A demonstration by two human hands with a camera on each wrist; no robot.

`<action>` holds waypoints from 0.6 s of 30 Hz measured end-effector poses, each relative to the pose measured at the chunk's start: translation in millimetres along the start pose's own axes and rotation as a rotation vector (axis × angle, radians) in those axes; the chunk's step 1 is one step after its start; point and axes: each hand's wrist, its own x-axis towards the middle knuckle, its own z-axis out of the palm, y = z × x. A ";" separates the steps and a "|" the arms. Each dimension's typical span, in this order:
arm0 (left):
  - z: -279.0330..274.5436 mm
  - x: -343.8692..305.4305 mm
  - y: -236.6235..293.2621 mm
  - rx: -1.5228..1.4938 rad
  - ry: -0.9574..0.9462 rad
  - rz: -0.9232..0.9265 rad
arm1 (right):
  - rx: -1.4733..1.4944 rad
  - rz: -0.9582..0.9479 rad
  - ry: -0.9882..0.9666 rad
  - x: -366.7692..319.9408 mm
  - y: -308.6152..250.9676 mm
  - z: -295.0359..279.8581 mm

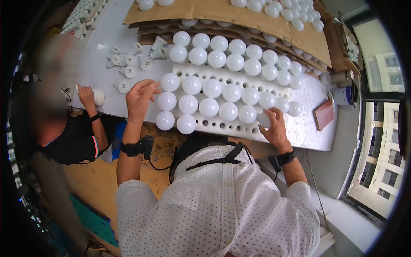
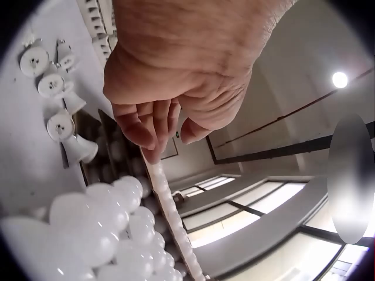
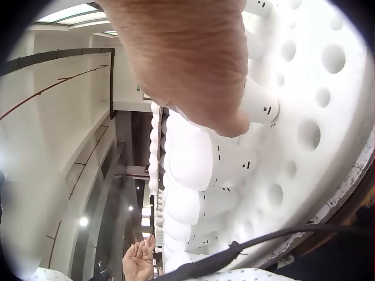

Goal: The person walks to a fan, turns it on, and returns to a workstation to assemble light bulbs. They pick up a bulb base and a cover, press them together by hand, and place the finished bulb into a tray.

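My left hand (image 1: 143, 98) (image 2: 176, 70) is raised at the left end of the white bulbs (image 1: 170, 82) (image 2: 88, 222), its fingers loosely bent and nothing between them. At the other end, my right hand (image 1: 276, 128) (image 3: 187, 58) has finger and thumb around one white bulb (image 3: 258, 104), partly hidden by the hand. That bulb's base is at the white foam tray (image 1: 252, 132) (image 3: 299, 187). Round bulbs stand upright in rows in this tray, with bare holes along its near edge. Behind it, further bulbs (image 1: 217, 58) stand in rows.
Loose lamp housings (image 1: 127, 60) (image 2: 51, 85) lie at the left of the table. Stacked cardboard sheets (image 1: 192, 15) with bulbs are at the back. A red-brown box (image 1: 324, 115) and a bucket (image 1: 343, 95) stand right. Another person (image 1: 72, 143) is at the left.
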 end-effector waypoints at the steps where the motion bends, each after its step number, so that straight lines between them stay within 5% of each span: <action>1: -18.2 1.3 -8.8 -0.004 0.104 -0.039 | -0.028 0.008 -0.016 -0.2 -1.3 0.9; 5: -84.8 7.0 -38.2 0.049 0.349 -0.037 | -0.098 0.018 0.001 16.9 -34.6 -29.7; 7: -112.6 8.8 -55.0 0.235 0.544 -0.081 | -0.165 -0.093 0.187 46.3 -33.0 -52.6; 9: -151.2 18.7 -98.6 0.309 0.576 -0.035 | 0.250 0.082 0.091 92.9 -38.2 -81.3; 11: -166.0 25.1 -123.9 0.391 0.616 -0.001 | 0.405 0.032 -0.050 152.6 -42.5 -106.0; 13: -175.6 29.8 -131.4 0.835 0.578 0.046 | 0.491 -0.027 -0.099 222.0 -32.9 -108.0; 17: -173.5 39.4 -124.7 0.971 0.567 -0.147 | -0.371 -0.373 0.204 358.6 37.3 -65.8; 18: -176.2 40.5 -126.2 1.014 0.532 -0.135 | -0.426 -0.296 0.185 377.1 51.8 -55.2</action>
